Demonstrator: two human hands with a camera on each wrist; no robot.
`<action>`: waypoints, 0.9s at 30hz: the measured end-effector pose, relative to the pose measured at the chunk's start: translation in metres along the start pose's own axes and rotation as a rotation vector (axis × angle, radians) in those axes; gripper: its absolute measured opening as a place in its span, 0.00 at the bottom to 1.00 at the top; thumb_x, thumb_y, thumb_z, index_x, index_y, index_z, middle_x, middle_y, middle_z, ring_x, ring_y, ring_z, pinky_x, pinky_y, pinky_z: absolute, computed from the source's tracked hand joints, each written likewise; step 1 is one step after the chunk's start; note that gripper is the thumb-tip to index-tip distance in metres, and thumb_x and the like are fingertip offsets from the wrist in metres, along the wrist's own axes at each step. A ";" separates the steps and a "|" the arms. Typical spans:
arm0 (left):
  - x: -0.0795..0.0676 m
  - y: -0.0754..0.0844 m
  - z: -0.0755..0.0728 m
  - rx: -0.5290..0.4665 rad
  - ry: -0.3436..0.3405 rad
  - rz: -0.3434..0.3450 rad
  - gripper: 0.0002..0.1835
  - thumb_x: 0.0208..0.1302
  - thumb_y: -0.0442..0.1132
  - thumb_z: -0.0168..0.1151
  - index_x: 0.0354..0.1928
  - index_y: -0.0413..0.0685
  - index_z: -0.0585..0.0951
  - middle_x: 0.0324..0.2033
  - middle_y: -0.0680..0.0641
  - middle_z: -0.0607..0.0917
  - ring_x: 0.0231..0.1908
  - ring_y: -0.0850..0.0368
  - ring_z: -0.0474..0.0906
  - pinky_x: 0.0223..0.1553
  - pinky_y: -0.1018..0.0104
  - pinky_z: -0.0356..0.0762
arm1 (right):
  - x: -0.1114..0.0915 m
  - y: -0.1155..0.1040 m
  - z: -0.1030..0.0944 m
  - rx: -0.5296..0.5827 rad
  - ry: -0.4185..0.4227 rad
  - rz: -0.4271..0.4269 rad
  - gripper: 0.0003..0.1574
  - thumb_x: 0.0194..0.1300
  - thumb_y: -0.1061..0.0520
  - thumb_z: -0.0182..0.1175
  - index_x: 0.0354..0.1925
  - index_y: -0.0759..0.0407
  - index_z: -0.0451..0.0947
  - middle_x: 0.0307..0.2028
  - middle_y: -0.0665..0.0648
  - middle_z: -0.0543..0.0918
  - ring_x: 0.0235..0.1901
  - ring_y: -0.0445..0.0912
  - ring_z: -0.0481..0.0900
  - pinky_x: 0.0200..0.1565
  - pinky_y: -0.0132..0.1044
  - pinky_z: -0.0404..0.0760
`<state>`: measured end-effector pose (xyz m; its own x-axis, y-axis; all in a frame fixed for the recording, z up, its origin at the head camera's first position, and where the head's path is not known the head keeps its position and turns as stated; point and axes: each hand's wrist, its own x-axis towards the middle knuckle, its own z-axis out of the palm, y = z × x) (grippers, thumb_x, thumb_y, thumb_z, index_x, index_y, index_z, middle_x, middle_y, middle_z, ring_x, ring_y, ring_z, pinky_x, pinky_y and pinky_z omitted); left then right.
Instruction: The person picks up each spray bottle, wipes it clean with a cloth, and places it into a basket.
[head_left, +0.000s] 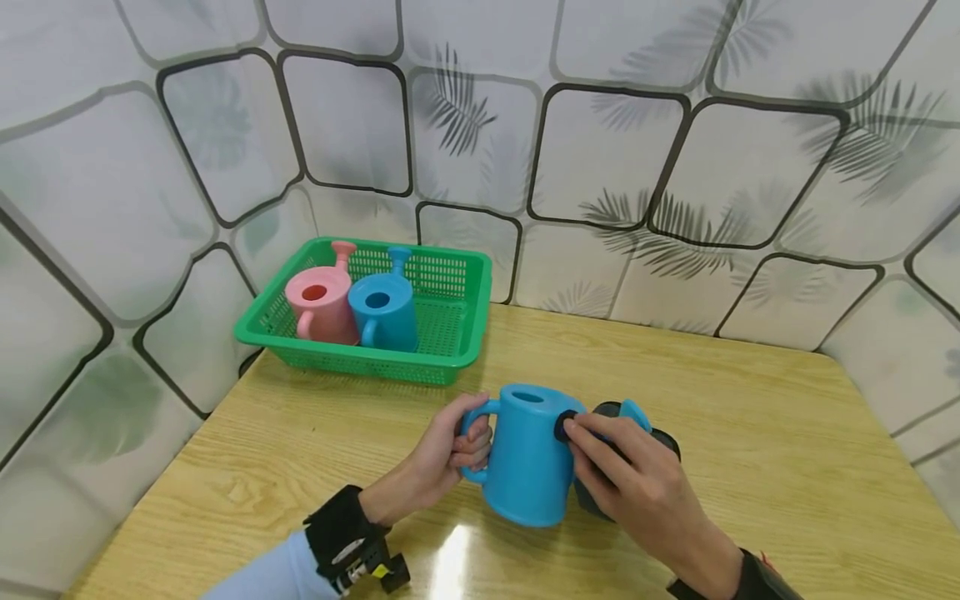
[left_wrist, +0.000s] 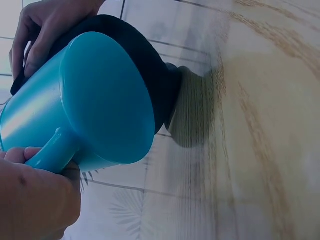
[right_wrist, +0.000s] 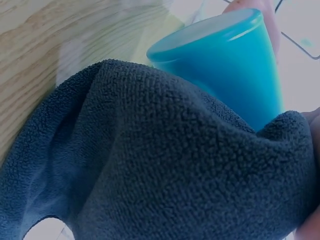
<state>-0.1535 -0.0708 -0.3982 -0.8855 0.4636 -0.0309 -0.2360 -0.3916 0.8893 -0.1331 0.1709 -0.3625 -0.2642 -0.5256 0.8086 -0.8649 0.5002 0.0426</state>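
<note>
A blue watering can [head_left: 527, 458] is held up in front of me, its round underside showing in the left wrist view. My left hand [head_left: 438, 454] grips the can by its side handle, fingers curled round it. With bent fingers, my right hand [head_left: 651, 487] pinches a dark grey towel [right_wrist: 165, 150] against the can's upper side, near the rim. The rest of that cloth hangs down beside the can. Past the right hand's knuckles the tip of the blue spout [head_left: 635, 413] sticks out; the lower spout is hidden.
A green plastic basket [head_left: 463, 354] stands at the table's back left. In it, a pink watering can [head_left: 322, 304] and another blue watering can [head_left: 397, 312] stand side by side. The wooden table [head_left: 787, 467] meets a patterned wall covering [head_left: 465, 167] at the back.
</note>
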 end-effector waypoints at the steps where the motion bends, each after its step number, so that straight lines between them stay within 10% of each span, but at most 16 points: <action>1: 0.000 0.000 0.000 -0.001 0.000 0.000 0.27 0.76 0.49 0.39 0.13 0.54 0.63 0.07 0.59 0.58 0.10 0.65 0.52 0.21 0.70 0.60 | 0.000 0.000 0.000 0.011 -0.001 -0.004 0.25 0.76 0.53 0.46 0.42 0.68 0.85 0.39 0.63 0.84 0.37 0.52 0.81 0.36 0.36 0.83; 27: 0.002 0.010 -0.002 -0.192 0.173 0.053 0.27 0.74 0.47 0.42 0.11 0.54 0.62 0.07 0.58 0.56 0.08 0.65 0.50 0.17 0.73 0.57 | -0.009 -0.014 0.006 0.158 -0.126 -0.210 0.24 0.78 0.54 0.45 0.43 0.65 0.85 0.37 0.57 0.86 0.32 0.44 0.80 0.29 0.32 0.83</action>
<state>-0.1586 -0.0757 -0.3901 -0.9501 0.3018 -0.0786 -0.2441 -0.5629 0.7896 -0.1212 0.1647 -0.3741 -0.1146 -0.6923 0.7124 -0.9593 0.2634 0.1016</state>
